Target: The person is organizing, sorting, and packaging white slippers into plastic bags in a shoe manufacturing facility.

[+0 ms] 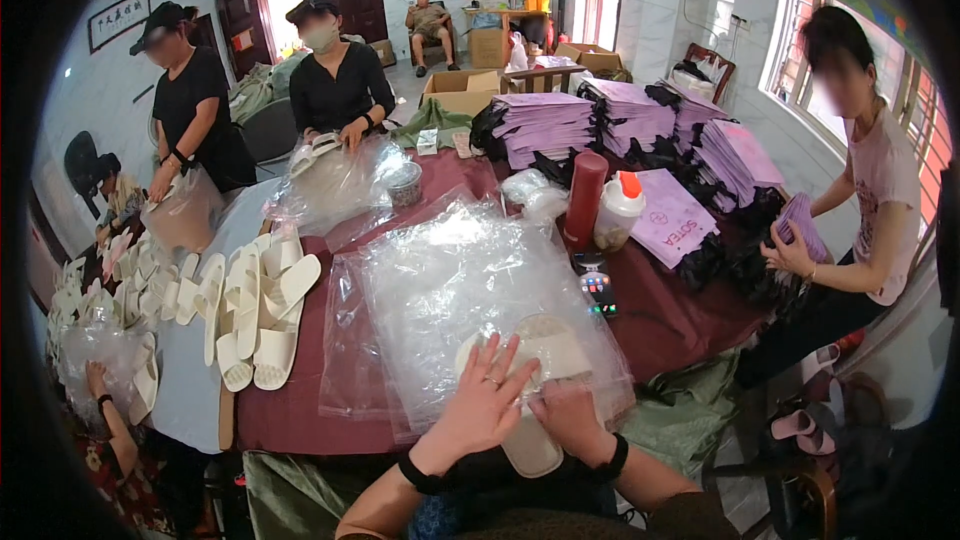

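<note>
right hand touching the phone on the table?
Apart. The head view shows the right hand near the table's edge and the phone farther away, with clear plastic bags visible in the gap between them.

My maroon tablecloth [290,422] and its clutter.
I see a dark red cylindrical bottle [583,205] just beside a white cup with an orange lid [618,217], a black smartphone [598,292] near them, a round clear tub [404,188] farther left, stacked flat purple packages [545,128] beyond, and an open brown cardboard box [478,83].
</note>
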A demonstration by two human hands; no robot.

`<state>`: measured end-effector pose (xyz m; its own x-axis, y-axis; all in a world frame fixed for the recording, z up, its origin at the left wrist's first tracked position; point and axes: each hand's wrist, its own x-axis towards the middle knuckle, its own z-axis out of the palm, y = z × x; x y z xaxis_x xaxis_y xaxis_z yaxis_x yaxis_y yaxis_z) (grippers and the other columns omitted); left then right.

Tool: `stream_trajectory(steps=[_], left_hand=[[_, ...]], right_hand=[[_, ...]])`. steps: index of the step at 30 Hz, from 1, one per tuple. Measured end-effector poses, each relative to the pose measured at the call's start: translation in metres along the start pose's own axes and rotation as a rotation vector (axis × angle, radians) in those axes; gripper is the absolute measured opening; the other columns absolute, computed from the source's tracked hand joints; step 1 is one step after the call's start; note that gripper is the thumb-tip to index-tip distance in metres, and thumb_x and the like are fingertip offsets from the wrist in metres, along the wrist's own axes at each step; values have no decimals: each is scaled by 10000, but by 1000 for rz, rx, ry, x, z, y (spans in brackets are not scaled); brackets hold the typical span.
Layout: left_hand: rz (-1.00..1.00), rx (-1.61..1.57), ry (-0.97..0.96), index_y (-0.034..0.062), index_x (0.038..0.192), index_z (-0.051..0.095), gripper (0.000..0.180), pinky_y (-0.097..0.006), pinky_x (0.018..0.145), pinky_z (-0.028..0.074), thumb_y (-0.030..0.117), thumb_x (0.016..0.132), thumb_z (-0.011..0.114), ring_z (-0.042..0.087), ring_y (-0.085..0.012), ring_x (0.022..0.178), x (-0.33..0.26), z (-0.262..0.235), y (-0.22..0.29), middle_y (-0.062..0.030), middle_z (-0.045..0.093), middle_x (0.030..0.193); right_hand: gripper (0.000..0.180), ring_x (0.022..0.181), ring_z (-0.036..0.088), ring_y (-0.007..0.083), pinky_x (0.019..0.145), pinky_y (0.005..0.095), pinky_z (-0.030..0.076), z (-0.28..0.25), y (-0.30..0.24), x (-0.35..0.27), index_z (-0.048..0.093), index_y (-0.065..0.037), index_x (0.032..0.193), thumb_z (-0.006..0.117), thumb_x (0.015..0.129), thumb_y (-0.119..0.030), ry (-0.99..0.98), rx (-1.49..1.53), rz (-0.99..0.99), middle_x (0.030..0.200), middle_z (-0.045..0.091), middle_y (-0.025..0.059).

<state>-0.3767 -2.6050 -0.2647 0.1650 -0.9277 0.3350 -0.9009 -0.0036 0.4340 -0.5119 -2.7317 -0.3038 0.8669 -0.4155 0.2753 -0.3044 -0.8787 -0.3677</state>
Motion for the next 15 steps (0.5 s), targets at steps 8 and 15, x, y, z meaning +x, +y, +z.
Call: stream_trajectory(steps=[8,15], left_hand=[[115,-96,-87,61,1474,322,678,-604,1142,103,192,826,475,128,-446,1441,-5,-6,27,-206,216,1554],[16,-58,-110,71,1457,365,666,-566,1152,115,231,833,535,101,-424,1455,-22,-31,15,-228,204,1551]], right_hand=[[260,875,611,341,742,451,477,44,24,86,620,-45,918,602,823,-286,-21,-136,-86,831,578,150],[434,1012,566,432,894,494,444,55,-24,132,554,48,1119,527,926,-340,-14,98,178,1168,552,289]])
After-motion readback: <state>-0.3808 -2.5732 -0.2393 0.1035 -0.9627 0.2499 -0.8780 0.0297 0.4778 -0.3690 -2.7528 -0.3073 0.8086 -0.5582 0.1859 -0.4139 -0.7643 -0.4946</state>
